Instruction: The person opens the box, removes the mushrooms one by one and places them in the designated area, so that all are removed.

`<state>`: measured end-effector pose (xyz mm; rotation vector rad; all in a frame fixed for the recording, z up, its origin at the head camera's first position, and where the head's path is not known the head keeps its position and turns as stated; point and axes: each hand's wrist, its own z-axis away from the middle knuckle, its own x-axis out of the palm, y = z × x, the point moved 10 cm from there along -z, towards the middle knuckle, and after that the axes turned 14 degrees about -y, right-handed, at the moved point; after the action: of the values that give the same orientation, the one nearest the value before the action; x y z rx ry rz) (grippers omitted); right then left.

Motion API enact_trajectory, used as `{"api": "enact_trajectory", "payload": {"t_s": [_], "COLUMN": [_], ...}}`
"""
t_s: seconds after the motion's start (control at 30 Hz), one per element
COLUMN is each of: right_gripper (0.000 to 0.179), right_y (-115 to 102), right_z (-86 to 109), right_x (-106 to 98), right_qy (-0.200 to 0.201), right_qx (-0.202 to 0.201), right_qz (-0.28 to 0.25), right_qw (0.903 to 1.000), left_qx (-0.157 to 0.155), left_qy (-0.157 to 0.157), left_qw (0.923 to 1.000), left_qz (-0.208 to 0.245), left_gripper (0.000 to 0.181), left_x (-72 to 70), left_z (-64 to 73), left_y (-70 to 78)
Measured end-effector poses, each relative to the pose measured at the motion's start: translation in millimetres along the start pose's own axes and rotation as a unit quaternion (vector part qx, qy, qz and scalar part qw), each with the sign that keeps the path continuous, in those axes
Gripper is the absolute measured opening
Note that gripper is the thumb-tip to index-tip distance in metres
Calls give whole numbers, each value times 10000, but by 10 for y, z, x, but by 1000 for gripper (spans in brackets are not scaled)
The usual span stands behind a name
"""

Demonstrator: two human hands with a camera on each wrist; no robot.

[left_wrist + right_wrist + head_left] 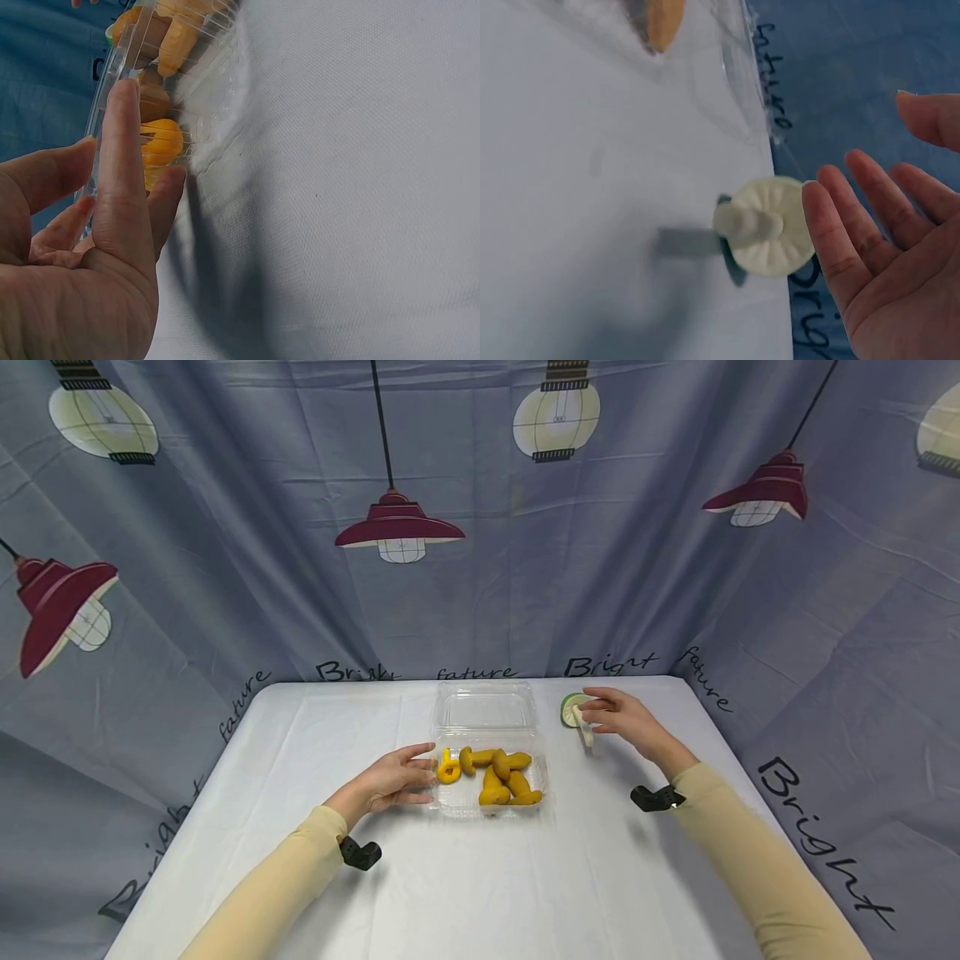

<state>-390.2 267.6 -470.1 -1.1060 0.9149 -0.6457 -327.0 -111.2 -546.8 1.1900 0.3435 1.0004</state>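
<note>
Head view. One clear container (461, 799) sits on the white table (465, 893), its single lid (486, 708) laid back, presumably to give access from above. Inside lie one bright yellow piece (448, 779), at the left, and a cluster of ochre mushrooms (500, 766), apparently four, though overlap makes the count uncertain. One green-capped mushroom (570, 713) is outside, to the container's right. The left hand (384, 781) is at the container's left wall, fingers spread, probably to steady it. The right hand (628, 722) is at the green-capped mushroom, a position suited to handling it by the stem.

Left wrist view. One finger stands straight before the clear wall; thumb and fingers are wide apart, with nothing seen between them. Whether they press the wall cannot be told.

Right wrist view. Thumb and fingers are spread wide, grasping nothing. One fingertip meets the cap's edge in outline; actual contact cannot be told.
</note>
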Motion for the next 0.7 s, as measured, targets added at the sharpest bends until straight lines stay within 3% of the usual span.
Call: {"api": "enact_trajectory", "payload": {"t_s": [0.4,0.7], "right_gripper": [68,65], "right_y": [-312,-451], "right_z": [-90,-142], "right_x": [490,817], "right_qy": [-558,-1007], "right_qx": [-376,-887], "right_qz": [1121,1408], "right_qw": [9914,9809], "left_qx": [29,48], "left_qy": [-34,-73], "left_qw": [10000,10000], "left_qz": [9,6], "left_gripper": [73,73], "left_x": [9,2], "left_z": [13,6], "left_y": [18,7]}}
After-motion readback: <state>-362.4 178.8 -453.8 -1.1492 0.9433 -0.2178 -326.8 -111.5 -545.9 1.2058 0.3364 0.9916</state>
